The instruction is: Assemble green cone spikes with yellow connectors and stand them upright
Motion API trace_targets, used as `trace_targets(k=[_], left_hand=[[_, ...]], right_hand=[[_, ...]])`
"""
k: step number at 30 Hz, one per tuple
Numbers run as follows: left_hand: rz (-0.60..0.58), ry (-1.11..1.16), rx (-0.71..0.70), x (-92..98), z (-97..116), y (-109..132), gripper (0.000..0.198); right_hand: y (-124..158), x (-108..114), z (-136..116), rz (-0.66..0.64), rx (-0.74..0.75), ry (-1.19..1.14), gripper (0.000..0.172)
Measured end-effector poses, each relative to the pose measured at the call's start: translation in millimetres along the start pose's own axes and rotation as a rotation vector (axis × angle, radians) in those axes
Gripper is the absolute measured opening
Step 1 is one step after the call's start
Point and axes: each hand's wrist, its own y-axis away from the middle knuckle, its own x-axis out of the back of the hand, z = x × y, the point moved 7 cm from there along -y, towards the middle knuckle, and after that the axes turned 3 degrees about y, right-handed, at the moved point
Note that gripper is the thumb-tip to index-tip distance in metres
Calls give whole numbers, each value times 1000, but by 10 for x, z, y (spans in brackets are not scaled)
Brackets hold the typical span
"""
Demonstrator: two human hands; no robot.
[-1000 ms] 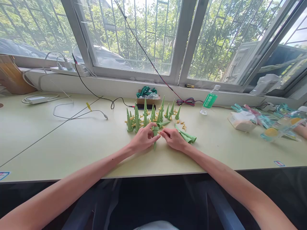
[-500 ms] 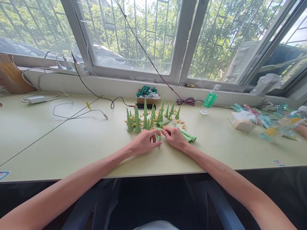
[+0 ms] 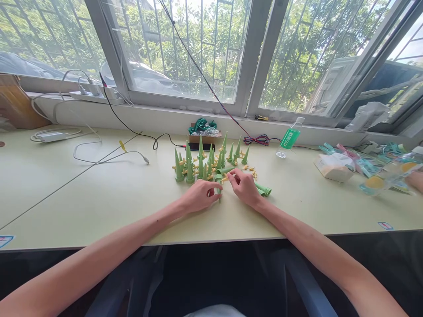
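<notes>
My left hand [image 3: 202, 196] grips a green plant watering spike [image 3: 218, 178] between thumb and fingers, its wide end away from me and its tip toward the table's front edge. A small yellow valve [image 3: 224, 178] sits at the wide end of this spike. The fingertips of my right hand [image 3: 243, 187] are pinched at the valve's outer end. Just beyond my hands, several green spikes [image 3: 189, 171] stand upright with yellow valves on them. Another green spike [image 3: 226, 170] lies on its side. More loose spikes [image 3: 264, 190] lie beside my right hand, partly hidden by it.
Loose yellow valves [image 3: 250, 169] lie behind my right hand. Farther back are a phone [image 3: 201, 146], a small cardboard box [image 3: 206, 139] and a water bottle [image 3: 288, 138]. A white cable [image 3: 109, 161] runs along the left; a tissue pack [image 3: 334, 166] stands right.
My right hand has shifted slightly right and back from the spike, uncovering its wide end and the yellow valve. The left hand has barely moved and keeps its grip.
</notes>
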Motion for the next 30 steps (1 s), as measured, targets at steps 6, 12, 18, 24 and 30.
trace_targets(k=[6, 12, 18, 24, 30], left_hand=[[25, -2, 17, -8, -44, -10, 25], [51, -3, 8, -7, -71, 1, 30], [70, 38, -50, 30, 32, 10, 26], [-8, -27, -37, -39, 5, -1, 24], [-15, -42, -33, -46, -16, 4, 28]], right_hand=[[-137, 394, 84, 171, -34, 124, 28], [-316, 562, 369, -105, -204, 389, 22], [-352, 489, 425, -387, -252, 531, 22], [-428, 230, 498, -628, -366, 679, 28], [-521, 52, 606, -648, -432, 706, 24]])
